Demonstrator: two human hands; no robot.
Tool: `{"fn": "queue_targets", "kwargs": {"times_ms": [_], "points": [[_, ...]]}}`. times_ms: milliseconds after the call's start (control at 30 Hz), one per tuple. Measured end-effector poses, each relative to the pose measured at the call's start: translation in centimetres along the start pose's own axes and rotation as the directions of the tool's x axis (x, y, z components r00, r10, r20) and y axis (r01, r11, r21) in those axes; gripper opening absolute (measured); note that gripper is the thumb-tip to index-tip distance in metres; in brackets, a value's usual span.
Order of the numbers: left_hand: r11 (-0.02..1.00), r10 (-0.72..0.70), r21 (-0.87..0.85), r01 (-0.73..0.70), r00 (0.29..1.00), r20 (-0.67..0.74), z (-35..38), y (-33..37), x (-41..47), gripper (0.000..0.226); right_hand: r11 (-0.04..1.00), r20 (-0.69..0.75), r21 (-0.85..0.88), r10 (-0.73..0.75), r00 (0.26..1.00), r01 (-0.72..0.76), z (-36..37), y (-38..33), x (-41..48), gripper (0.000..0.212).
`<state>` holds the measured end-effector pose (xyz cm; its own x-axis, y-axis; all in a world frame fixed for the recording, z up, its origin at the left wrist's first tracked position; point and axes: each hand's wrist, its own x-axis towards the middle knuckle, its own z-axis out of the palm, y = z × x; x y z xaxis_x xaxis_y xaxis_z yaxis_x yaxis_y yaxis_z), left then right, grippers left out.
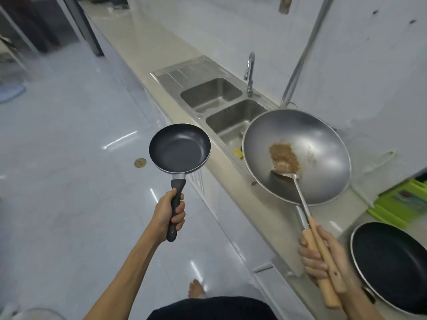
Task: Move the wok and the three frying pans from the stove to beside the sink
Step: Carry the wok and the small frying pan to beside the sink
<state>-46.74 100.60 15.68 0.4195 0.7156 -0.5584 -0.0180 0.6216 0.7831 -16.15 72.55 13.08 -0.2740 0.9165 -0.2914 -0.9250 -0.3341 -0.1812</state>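
A double-bowl steel sink sits in the pale countertop at about twelve o'clock from the person, its ribbed drainboard on the far side and a curved chrome faucet rising at its back edge toward one o'clock. A small yellow item lies at the near rim of the sink, partly hidden by the wok; what it is cannot be told. At three o'clock a green package lies on the counter against the white wall, and a slanted metal pipe runs up that wall. A large black frying pan rests on the counter at four o'clock, just beside the right hand. The floor to the left is glossy pale tile with a round brass drain cover at ten o'clock; a bare foot shows at six o'clock. The left hand, arm stretched forward, is wrapped tight around the black handle of a small dark frying pan, held level over the floor at eleven o'clock, apart from the counter edge. The right hand clenches two wooden handles together: that of the grey wok, held over the counter just near the sink at one o'clock, and that of a metal spatula whose blade lies inside the wok touching a brown patch of residue.
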Motion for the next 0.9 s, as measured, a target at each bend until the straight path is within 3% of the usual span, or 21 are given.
{"fn": "queue_targets", "kwargs": {"times_ms": [200,433,533,900], "points": [[0.997,0.005,-0.083,-0.009,0.999,-0.041,-8.0,6.3,5.4,0.030,0.996,-0.135,0.074,0.061,0.989,-0.051,4.0,-1.3,13.8,0.052],[0.988,-0.017,-0.156,0.001,0.995,-0.102,-14.9,12.7,14.9,0.030,0.991,-0.367,-0.090,0.059,0.929,-0.098,6.9,-5.9,29.6,0.060],[0.986,-0.022,-0.167,-0.001,0.991,-0.136,-17.0,16.5,20.1,0.031,0.990,-0.369,-0.083,0.077,0.926,-0.115,7.6,-9.0,36.8,0.065],[0.981,-0.014,-0.195,-0.016,0.988,-0.156,-21.7,31.3,36.8,0.031,0.977,-0.389,-0.179,0.041,0.920,-0.119,14.7,-23.5,63.8,0.052]]}}
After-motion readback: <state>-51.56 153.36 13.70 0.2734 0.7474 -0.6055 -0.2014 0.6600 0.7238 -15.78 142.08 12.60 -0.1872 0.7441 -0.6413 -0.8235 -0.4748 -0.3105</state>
